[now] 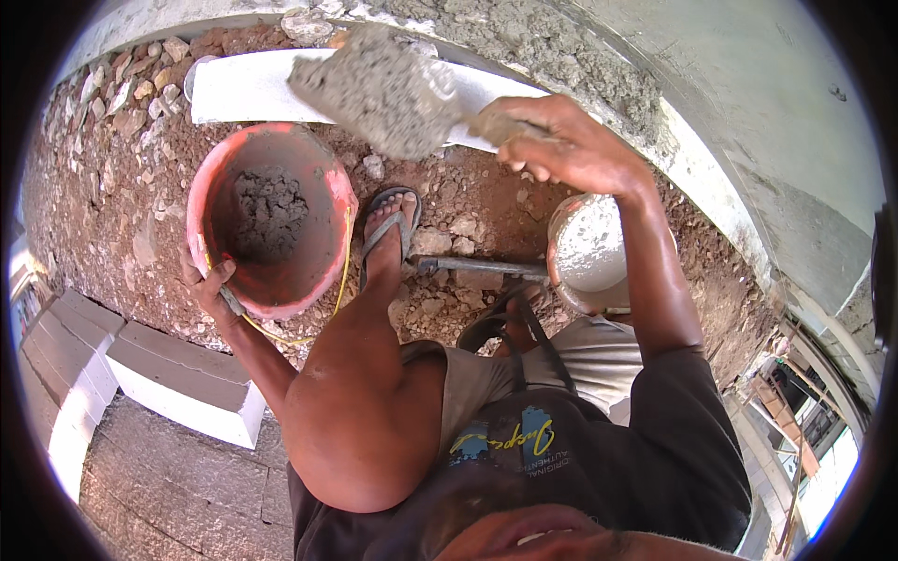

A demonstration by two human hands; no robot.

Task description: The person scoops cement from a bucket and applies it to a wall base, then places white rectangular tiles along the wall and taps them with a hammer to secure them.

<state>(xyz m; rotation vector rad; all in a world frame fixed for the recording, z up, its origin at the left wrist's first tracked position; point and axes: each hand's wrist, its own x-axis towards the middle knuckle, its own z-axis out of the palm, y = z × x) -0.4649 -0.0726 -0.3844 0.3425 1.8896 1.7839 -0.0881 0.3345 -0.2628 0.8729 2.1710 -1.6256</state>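
My right hand (571, 145) is closed around the handle of a trowel (500, 128), raised at the top middle. Wet grey mortar (379, 98) covers its blade, which hangs over a long white block (248, 89). At the left, my left hand (213, 288) grips the near-left rim of a reddish bucket (327, 173), thumb on the edge. The bucket is tilted, with a heap of mortar (271, 210) inside and a yellow cord (348, 252) along its side.
Between my sandalled feet (391, 224) and a second bucket (554, 245) with whitish contents lies a metal-shafted tool (482, 267). Mortar (571, 42) tops a ledge by the grey wall (748, 84). Pale blocks (192, 369) stand lower left; stones (140, 89) litter the soil.
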